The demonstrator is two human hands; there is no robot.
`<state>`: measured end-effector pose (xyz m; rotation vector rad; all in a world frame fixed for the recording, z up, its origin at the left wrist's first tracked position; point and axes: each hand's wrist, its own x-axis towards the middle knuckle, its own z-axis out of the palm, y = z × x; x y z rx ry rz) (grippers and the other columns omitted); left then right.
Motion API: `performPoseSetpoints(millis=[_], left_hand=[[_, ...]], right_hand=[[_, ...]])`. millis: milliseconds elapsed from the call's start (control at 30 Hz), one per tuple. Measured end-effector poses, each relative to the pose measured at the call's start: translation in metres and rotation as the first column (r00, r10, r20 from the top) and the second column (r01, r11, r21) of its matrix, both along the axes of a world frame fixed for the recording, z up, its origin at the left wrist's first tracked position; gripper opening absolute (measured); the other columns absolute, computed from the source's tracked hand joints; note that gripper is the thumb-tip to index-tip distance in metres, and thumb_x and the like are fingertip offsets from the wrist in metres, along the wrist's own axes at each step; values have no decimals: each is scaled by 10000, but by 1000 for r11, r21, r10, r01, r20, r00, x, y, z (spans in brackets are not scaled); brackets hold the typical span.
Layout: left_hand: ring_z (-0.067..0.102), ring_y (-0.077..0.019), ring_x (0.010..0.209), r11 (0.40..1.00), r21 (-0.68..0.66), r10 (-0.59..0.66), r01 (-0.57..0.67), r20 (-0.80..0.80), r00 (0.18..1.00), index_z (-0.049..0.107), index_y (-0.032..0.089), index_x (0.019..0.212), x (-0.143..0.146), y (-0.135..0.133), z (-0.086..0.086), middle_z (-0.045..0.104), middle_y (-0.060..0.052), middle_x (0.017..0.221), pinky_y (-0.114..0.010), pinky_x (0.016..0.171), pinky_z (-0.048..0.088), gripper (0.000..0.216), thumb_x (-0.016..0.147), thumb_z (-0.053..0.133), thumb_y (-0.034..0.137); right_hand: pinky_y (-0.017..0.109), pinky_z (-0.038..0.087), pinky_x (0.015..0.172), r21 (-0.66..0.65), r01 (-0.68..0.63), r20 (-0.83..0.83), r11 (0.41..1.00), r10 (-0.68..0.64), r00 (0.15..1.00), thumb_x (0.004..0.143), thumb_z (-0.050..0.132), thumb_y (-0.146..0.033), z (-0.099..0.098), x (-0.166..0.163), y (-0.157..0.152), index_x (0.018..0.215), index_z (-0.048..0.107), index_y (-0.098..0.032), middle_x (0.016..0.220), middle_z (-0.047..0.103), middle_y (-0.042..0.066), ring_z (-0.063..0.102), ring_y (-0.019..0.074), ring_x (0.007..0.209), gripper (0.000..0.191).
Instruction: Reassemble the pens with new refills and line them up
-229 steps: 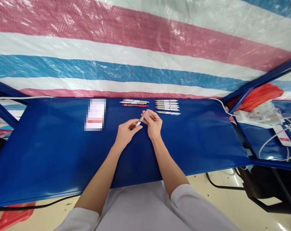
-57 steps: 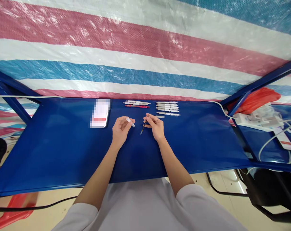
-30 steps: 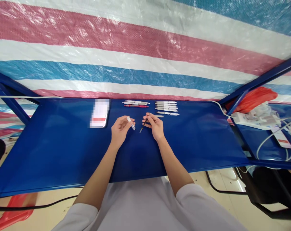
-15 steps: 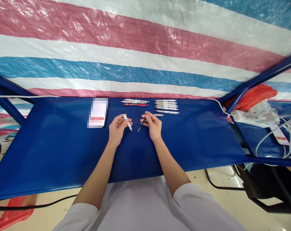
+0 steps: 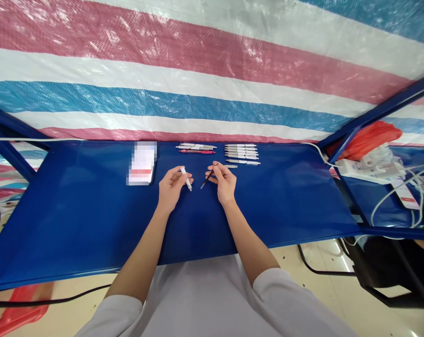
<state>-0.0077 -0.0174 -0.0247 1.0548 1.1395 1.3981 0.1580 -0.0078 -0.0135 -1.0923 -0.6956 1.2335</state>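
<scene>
pen barrel (image 5: 186, 179), white, gripped in l. hand (image 5: 170, 188) over blue table (image 5: 285, 196); r. hand (image 5: 226, 184) pinches dark refill (image 5: 207, 179), tilted, apart fr. pen barrel. short pen part (image 5: 232, 166) just beside r. hand.

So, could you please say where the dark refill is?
In the head view, the right hand holds the dark refill near centre, right of the white barrel.

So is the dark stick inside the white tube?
No, the left hand holds the white tube, while the right hand holds the dark stick apart from it.
</scene>
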Motion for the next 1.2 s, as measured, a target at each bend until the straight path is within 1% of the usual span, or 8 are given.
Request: performPoseSetpoints(millis=[133,333,500,633,733,833,1000,1200], left_hand=[[735,-207,723,1000,5,-5,5,6,1000,647,188,1091,1,1,0,738,-51,874,-395,731,618,425,763,779,424],[737,-206,716,1000,-9,13,-13,63,998,635,196,1086,2,1,2,736,-43,871,-410,737,626,431,745,791,410],[741,-204,708,998,-47,37,-32,116,993,618,201,1083,2,1,5,735,-33,869,-410,740,626,450,728,801,409],[742,-207,712,998,-58,30,-24,118,993,618,197,1083,1,3,9,735,-33,870,-413,745,623,454,724,805,402],[742,-204,713,999,-46,22,-17,109,994,620,196,1078,1,6,12,735,-34,874,-411,758,619,436,733,799,393],[741,-200,723,999,-34,20,-16,102,995,620,197,1083,2,11,14,739,-36,881,-411,765,618,429,742,791,394],[741,-203,761,1000,-20,17,-15,75,997,614,192,1112,5,13,10,747,-50,903,-414,783,615,446,761,771,417],[742,-200,763,1000,8,9,-9,26,1000,614,183,1137,5,9,4,745,-60,928,-402,786,613,451,788,745,437]], right_hand=[[328,622,734,33,22,34,999,-23,999,770,700,-478,0,1,-3,1000,694,-209,887,740,26,710,147,738,354],[367,613,824,129,101,158,986,-121,980,797,670,-482,0,-4,-12,1009,715,-230,905,747,26,719,182,819,332],[377,590,895,231,29,322,973,-104,941,828,638,-463,4,-8,-20,938,746,-278,900,757,4,725,205,873,240],[369,587,903,261,-12,367,965,-88,926,843,627,-442,7,-10,-20,926,754,-287,909,760,3,725,205,880,217],[366,593,882,264,-4,323,964,-85,943,839,637,-447,8,-10,-16,946,750,-282,918,757,8,728,198,860,227],[353,607,854,206,20,237,978,-69,969,822,650,-480,7,-10,-10,991,730,-257,947,756,18,731,186,857,291],[287,637,675,100,13,46,995,-17,999,796,674,-491,2,-5,1,1058,679,-227,953,752,18,733,152,772,372],[277,635,624,3,15,-2,1000,-15,1000,789,690,-471,-7,1,9,1075,655,-225,977,745,29,733,145,747,379]])
